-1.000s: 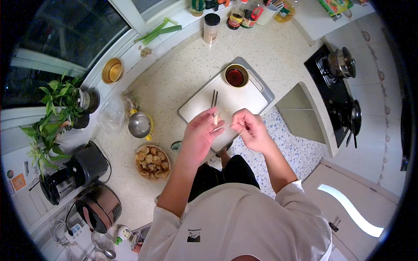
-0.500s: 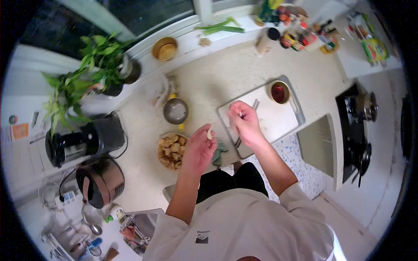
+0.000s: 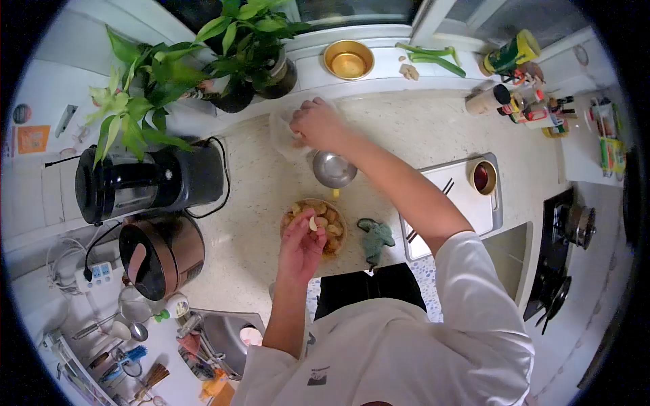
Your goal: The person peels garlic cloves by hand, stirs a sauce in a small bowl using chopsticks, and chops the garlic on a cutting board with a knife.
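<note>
My left hand (image 3: 301, 249) is closed, with a pale, peeled-looking garlic clove (image 3: 313, 224) pinched between its fingertips. It hovers over the near side of a round bowl (image 3: 284, 227) filled with brownish chunks (image 3: 332, 216). Across the counter, my right hand (image 3: 321, 126) reaches to a crumpled clear plastic bag (image 3: 281, 139). Its fingers are bent together over the bag, and what they hold, if anything, is hidden. Just below that hand sits a metal bowl (image 3: 334, 170) with a yellow part at its edge.
A white cutting board (image 3: 467, 193) with chopsticks (image 3: 443, 193) and a cup of dark red liquid (image 3: 481, 178) lies to the right. A green cloth (image 3: 374, 239) rests near the front edge. Potted plants (image 3: 233, 81), a gold bowl (image 3: 348, 61) and scallions (image 3: 433, 57) line the windowsill.
My right hand has swung from above the cutting board to the plastic bag at the back left. My left hand keeps the clove and is now over the bowl of chunks. The view has shifted.
</note>
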Motion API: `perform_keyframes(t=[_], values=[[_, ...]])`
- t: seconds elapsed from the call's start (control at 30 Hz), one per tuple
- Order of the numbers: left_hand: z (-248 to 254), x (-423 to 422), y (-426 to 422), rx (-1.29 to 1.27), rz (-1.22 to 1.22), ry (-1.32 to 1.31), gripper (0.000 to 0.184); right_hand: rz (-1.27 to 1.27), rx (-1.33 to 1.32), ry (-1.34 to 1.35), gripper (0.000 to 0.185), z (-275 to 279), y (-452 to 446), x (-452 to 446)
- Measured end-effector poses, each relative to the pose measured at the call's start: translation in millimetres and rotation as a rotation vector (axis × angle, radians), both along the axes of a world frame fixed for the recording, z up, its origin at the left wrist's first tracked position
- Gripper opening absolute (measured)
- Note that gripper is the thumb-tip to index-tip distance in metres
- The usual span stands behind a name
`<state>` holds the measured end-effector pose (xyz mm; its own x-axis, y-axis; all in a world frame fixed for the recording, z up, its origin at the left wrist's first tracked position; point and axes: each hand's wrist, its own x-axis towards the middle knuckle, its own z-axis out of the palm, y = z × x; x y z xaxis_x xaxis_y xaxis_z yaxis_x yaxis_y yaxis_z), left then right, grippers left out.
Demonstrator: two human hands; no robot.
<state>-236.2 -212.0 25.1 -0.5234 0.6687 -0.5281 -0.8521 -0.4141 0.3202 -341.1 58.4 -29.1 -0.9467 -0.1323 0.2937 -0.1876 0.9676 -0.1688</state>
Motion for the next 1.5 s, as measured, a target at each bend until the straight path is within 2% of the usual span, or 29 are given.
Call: perform_keyframes(t=[0.07,0.17,0.27,0.37,0.47,0.57,0.67,0.77,0.87,1.07,1.17,1.27,1.37,1.47,1.5], values=[[-7.3,-4.6,-4.9,-0.015,0.008,-0.002,0.026,0.047,-0.044,-0.162,0.033,7.3,0.5,-3.5],[-8.9,-8.4,-5.7,-0.007,0.018,-0.008,0.026,-0.011,-0.039,-0.396,0.039,32.0,-1.2,-5.2],[-12.6,-12.7,-4.0,0.025,0.016,-0.001,0.026,-0.032,-0.143,-0.216,0.039,17.9,-2.2,-0.4],[-10.1,-13.6,-2.8,-0.006,0.021,-0.012,0.025,0.06,-0.125,-0.197,0.062,1.1,2.3,-8.2],[-12.2,-13.5,-1.9,-0.001,0.017,-0.012,0.026,0.065,-0.07,-0.132,0.058,-16.5,1.3,-13.1],[-14.8,-12.2,-2.8,0.012,0.02,-0.019,0.025,-0.013,-0.061,-0.426,0.056,2.8,-11.9,-13.0],[-14.2,-10.0,-2.4,0.036,0.024,-0.021,0.024,0.01,-0.02,-0.383,0.044,3.4,-12.4,-10.9],[-11.7,-11.1,-4.0,0.027,0.021,-0.01,0.024,0.099,0.01,-0.175,0.05,-2.3,-9.0,-8.2],[-14.5,-11.5,-3.3,0.045,0.028,-0.023,0.024,0.037,0.022,-0.351,0.048,12.4,-10.0,-7.6],[-12.7,-16.2,-5.7,0.043,0.017,-0.012,0.025,0.073,-0.044,-0.232,0.046,8.2,-12.0,-4.5],[-12.1,-16.9,-5.4,0.053,0.017,-0.013,0.025,0.057,0.032,-0.275,0.044,11.9,-11.0,-6.6],[-13.4,-17.3,-5.9,0.036,0.021,-0.036,0.024,0.229,-0.024,0.172,0.031,-8.1,-0.5,-6.7],[-14.2,-15.6,-2.9,0.009,0.008,-0.022,0.024,0.061,-0.357,-0.085,0.022,-13.7,-1.8,1.5],[-21.2,-12.6,3.4,0.024,-0.035,-0.02,0.024,-0.058,-0.64,0.077,0.016,-3.0,11.6,32.3],[-22.7,-11.5,5.2,0.004,-0.048,-0.005,0.024,-0.153,-0.841,0.098,0.015,-1.7,14.6,51.6]])
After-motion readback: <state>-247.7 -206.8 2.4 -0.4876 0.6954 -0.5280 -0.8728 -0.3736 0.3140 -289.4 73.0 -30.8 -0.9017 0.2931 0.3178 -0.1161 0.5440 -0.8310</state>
